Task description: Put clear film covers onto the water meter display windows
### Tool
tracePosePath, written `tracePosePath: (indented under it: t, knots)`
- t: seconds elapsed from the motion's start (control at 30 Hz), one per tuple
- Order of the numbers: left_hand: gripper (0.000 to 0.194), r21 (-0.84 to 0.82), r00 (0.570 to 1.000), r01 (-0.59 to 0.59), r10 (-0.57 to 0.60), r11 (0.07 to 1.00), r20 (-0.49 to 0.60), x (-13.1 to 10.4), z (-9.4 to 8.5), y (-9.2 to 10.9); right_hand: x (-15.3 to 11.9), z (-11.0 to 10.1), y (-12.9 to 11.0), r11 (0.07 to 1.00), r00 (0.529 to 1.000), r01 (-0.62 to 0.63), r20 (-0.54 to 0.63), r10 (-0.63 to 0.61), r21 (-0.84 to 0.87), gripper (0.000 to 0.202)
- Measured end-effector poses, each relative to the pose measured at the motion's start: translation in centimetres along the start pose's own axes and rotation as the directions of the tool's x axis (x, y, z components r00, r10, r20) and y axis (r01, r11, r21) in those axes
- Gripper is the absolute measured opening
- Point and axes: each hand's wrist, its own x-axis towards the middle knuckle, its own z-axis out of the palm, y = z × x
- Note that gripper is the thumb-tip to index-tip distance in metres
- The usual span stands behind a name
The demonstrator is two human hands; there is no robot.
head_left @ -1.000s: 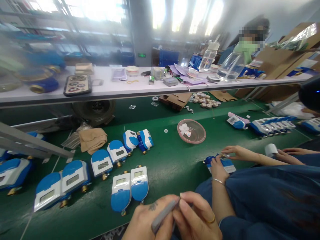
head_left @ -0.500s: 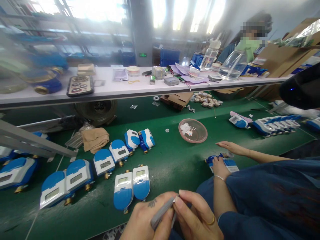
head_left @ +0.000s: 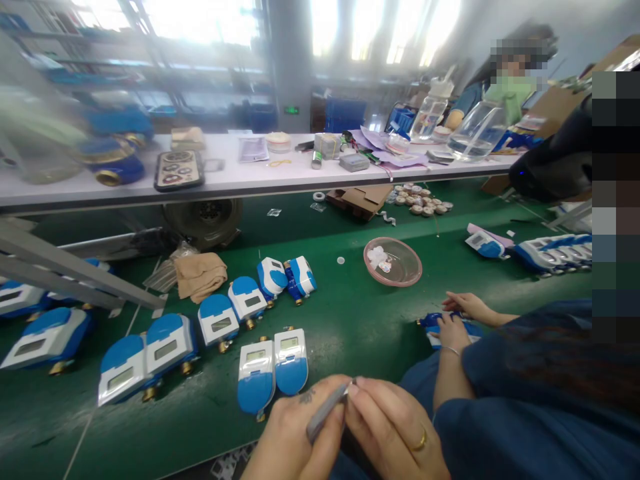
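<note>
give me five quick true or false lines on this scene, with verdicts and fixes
1. The wearer's left hand holds a slim grey object. True.
2. The wearer's yellow ring is on the left hand. False: it is on the right hand.
3. The pinkish bowl stands on the green surface. True.
4. The brown cloth lies in the bowl. False: it lies on the green surface.
5. The bowl holds something white. True.
</note>
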Motion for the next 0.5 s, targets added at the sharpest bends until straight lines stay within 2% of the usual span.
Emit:
tracePosePath:
  t: [0.1, 0.2, 0.27, 0.37, 0.43, 0.5]
  knots:
    - [0.024, -0.131, 0.969, 0.177, -0.196, 0.976, -0.150, -0.6, 0.4, -0.8, 0.7, 0.9, -0.8, 0.999, 0.999, 0.034, -0.034, -0.035, -0.017, 0.008]
    - [0.022, -0.373, 0.919, 0.269, -0.353, 0.888, -0.175, -1.0, 0.9, -1.8, 0.7, 1.8, -1.6, 0.988, 0.991, -0.130, -0.011, 0.132, 0.083, 0.011]
    - [0.022, -0.589, 0.900, 0.258, -0.413, 0.766, -0.142, -1.1, 1.4, -2.5, 0.6, 2.3, -2.1, 0.963, 0.973, -0.230, 0.003, 0.232, 0.139, 0.013]
    - [0.034, -0.791, 0.862, 0.163, -0.475, 0.590, -0.176, -1.3, 2.3, -3.3, 0.4, 2.9, -2.8, 0.955, 0.969, -0.238, -0.025, 0.247, 0.177, 0.016]
    - [0.038, -0.821, 0.836, 0.115, -0.501, 0.560, -0.224, -1.4, 2.8, -3.6, 0.2, 3.4, -3.2, 0.954, 0.969, -0.226, -0.053, 0.241, 0.197, 0.017]
    - [0.037, -0.824, 0.825, 0.127, -0.520, 0.552, -0.221, -1.5, 3.2, -3.8, -0.2, 3.9, -3.7, 0.926, 0.957, -0.277, -0.008, 0.289, 0.256, 0.018]
